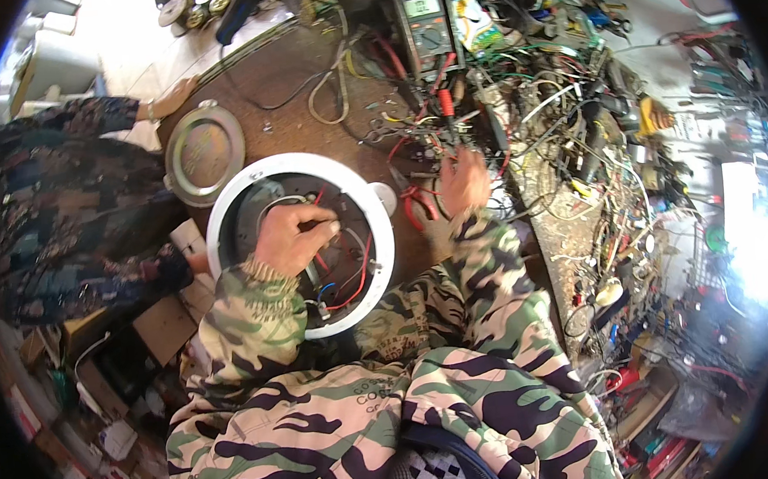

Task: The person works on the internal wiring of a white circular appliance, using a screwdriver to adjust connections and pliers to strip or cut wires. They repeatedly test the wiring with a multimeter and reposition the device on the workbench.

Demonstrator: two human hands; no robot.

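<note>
A round appliance housing with a white rim (379, 250) sits at the table's near edge, its inside facing up with red, blue and pale wires in it. Over its opening is my left hand (293, 239), thumb and fingers pinched together; whatever they hold is too small to make out. To the right, my right hand (465, 180) reaches to the loose tools and leads on the table. Its fingers are blurred and partly hidden. Red-handled pliers (419, 205) lie between that hand and the housing. A red test probe (447, 102) lies just beyond my right hand.
A multimeter (428, 25) with a lit display stands at the back. Left of the housing lies a round metal lid (206, 152). Another person's hand (176, 97) rests on the table's left edge. Tangled wires and parts (573, 137) cover the right side.
</note>
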